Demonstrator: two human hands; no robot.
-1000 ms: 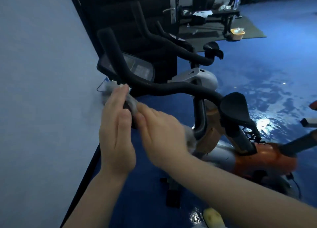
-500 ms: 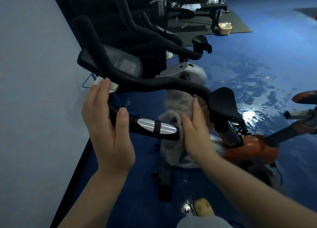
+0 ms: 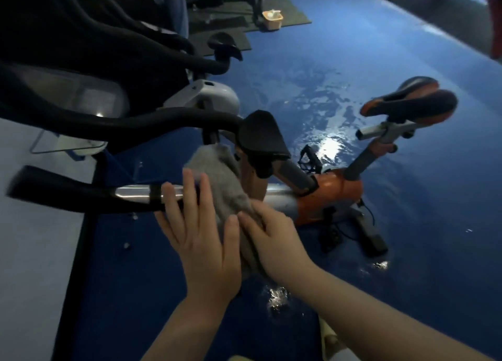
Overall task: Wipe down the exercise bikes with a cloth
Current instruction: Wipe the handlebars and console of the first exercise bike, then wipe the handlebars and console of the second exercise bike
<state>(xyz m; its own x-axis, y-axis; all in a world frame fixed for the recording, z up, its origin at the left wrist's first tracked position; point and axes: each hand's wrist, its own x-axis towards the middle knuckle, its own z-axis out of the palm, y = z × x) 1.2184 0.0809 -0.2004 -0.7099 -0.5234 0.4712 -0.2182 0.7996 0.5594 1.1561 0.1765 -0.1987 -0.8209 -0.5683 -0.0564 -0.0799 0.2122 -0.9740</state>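
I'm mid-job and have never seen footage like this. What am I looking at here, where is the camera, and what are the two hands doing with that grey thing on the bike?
There is no robot here. One wide-angle camera sits on a person's head and looks forward and down, so the two bare arms reaching in from the bottom are that person's own. In front is an orange exercise bike on a shiny blue floor, with a pale wall to the left. The grey thing is a cloth draped over the near handlebar, beside its silver sensor strip. The left hand lies flat, fingers straight, against the handlebar and the cloth. The right hand holds the cloth's lower part, fingers curled round it. The bike's saddle stands to the right. More bikes stand behind.
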